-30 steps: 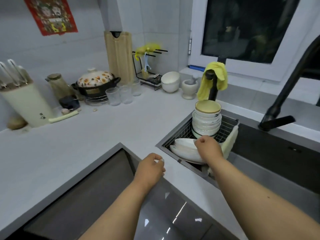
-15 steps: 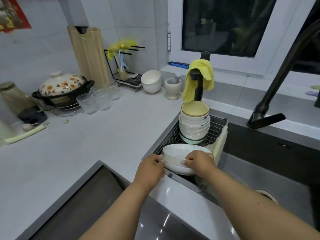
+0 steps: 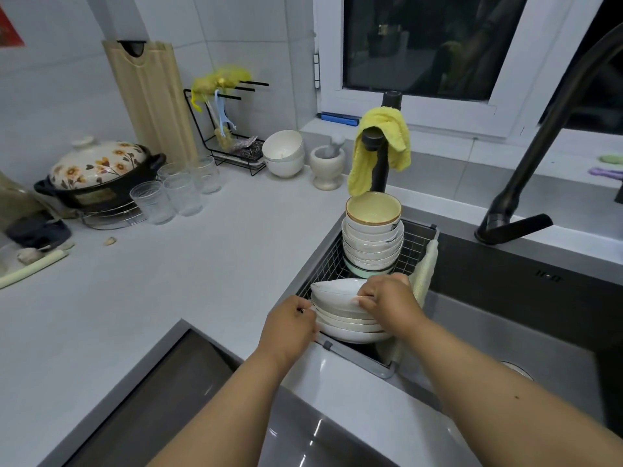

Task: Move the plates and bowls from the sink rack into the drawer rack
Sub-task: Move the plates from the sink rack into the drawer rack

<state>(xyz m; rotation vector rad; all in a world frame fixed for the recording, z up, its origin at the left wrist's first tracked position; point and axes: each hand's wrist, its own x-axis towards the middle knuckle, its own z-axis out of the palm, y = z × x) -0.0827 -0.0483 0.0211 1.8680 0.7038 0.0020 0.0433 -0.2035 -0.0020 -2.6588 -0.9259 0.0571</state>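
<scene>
A stack of white plates (image 3: 340, 315) lies at the near end of the wire sink rack (image 3: 416, 246). My right hand (image 3: 387, 298) grips the right rim of the upper plates, and the top plate is tilted up on that side. My left hand (image 3: 290, 326) holds the left rim of the stack. Behind them in the same rack stands a tall stack of bowls (image 3: 372, 237), topped by a cream bowl with a brown rim. The drawer rack is not in view.
A black tap (image 3: 539, 156) arches over the sink (image 3: 526, 318) on the right. A yellow cloth (image 3: 381, 146) hangs on a black post behind the rack. Glasses (image 3: 175, 193), a flowered pot (image 3: 97, 173), two white bowls (image 3: 283, 153) and a mortar (image 3: 327, 166) stand on the counter. A dark hob (image 3: 151, 409) lies near left.
My left hand has come from above the counter to the left rim of the plate stack. My right hand has lifted the upper plates on the right, tilting the top one.
</scene>
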